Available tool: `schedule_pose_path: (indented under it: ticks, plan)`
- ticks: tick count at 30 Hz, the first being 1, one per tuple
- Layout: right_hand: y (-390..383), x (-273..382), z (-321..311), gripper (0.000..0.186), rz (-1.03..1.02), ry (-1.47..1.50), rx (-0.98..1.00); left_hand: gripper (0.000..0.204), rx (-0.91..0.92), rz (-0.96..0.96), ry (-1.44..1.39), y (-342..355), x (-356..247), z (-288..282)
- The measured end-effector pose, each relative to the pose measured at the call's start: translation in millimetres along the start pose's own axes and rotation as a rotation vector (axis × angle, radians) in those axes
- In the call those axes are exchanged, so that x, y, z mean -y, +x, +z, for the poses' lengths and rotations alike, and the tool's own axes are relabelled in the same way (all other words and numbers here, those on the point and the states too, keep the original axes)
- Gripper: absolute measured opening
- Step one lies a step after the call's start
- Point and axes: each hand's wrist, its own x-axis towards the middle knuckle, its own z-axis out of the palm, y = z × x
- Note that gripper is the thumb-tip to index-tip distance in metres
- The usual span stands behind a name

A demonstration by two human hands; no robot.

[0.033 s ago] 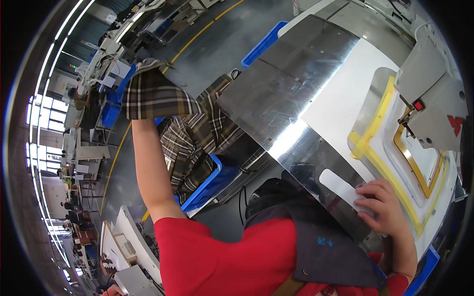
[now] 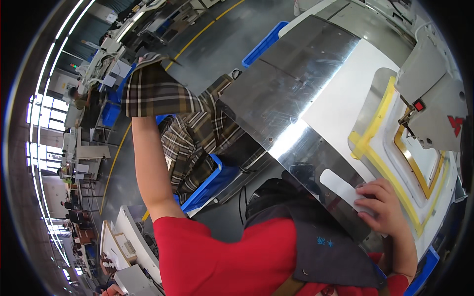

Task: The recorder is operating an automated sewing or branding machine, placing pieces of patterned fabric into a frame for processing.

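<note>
While the right hand (image 2: 379, 204) rests with curled fingers at the end of a white strip (image 2: 338, 186) over the metal plate (image 2: 316, 165), I cannot tell whether it pinches. Farther out, raised plaid cloth (image 2: 160, 93) covers the left hand, whose grip is hidden; plaid folds (image 2: 185, 148) lie in the blue bin (image 2: 210, 183).

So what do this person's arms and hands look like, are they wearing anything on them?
Both arms have short, plain red sleeves, leaving the forearms bare. The right hand wears no glove, and no watch or bracelet shows there. Plaid cloth hides too much of the left hand to tell. No cables or markings show on either arm.
</note>
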Motion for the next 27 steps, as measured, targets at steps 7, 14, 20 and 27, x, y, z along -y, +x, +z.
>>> schedule_pose_path:
  ticks: [7, 14, 20, 27]
  plan:
    - [-2.0, 4.9, -4.7, 0.032, -0.002, -0.031, 0.009, 0.021, 0.409, -0.101, 0.257, -62.1, 23.9, 173.1]
    - [3.9, 6.0, -13.6, 0.032, 0.002, -0.063, -0.048, 0.025, 1.039, 0.092, 0.824, -134.0, 72.6, 237.8]
    - [48.5, -7.5, -21.9, 0.044, -0.036, -0.664, -0.055, 0.029, 0.775, 0.593, 1.090, -67.4, 80.2, 261.2]
    - [116.0, -46.3, 11.1, 0.043, -0.302, -0.882, -0.079, 0.029, 1.353, -0.278, 1.162, -12.5, 75.5, 289.8]
